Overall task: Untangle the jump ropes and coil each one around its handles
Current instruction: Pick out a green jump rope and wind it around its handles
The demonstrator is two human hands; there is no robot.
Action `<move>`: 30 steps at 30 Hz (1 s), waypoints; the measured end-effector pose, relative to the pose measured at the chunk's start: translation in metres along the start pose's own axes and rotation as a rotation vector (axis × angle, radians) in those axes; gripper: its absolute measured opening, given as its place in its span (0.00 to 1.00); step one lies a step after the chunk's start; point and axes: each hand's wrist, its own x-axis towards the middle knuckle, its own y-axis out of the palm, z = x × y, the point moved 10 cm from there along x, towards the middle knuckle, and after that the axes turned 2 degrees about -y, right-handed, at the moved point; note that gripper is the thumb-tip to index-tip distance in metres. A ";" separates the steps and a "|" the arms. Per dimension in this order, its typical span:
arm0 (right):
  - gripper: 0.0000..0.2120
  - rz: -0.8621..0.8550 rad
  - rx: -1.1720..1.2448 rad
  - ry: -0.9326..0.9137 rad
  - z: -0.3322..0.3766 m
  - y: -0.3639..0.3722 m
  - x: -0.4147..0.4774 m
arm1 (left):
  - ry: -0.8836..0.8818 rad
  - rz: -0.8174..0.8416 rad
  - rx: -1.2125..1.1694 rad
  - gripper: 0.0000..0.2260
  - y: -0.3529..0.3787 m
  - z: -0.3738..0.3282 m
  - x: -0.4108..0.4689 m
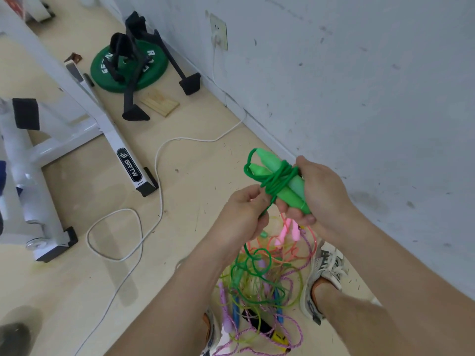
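My right hand (318, 191) grips the two light green handles (288, 186) of a green jump rope, held side by side above the floor. Several turns of the green cord (276, 179) wrap around the handles. My left hand (244, 214) pinches the loose stretch of that cord just below the handles. The cord runs down from there into a tangled pile of jump ropes (262, 283) on the floor between my feet, with pink, purple, yellow, blue and green ropes and handles mixed together.
A white wall (359, 86) runs along the right. A white cable (154, 196) snakes over the floor from a wall socket (218, 32). A white metal rack (77, 129), a green weight plate (128, 70) and a small wooden board (160, 102) lie at the left and back.
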 end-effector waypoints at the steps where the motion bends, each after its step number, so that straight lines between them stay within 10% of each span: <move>1: 0.24 -0.040 -0.009 0.010 -0.002 -0.006 0.002 | 0.075 -0.037 0.091 0.13 -0.002 -0.007 -0.002; 6: 0.18 -0.181 -0.250 -0.104 0.009 -0.019 0.001 | 0.507 -0.199 1.155 0.06 0.011 -0.043 -0.024; 10: 0.19 -0.236 -0.765 -0.349 0.024 -0.005 -0.004 | 0.605 -0.140 1.500 0.17 0.033 -0.043 -0.032; 30: 0.27 0.308 -1.039 -0.315 0.001 0.046 -0.006 | 0.437 0.035 0.825 0.05 -0.011 -0.046 -0.023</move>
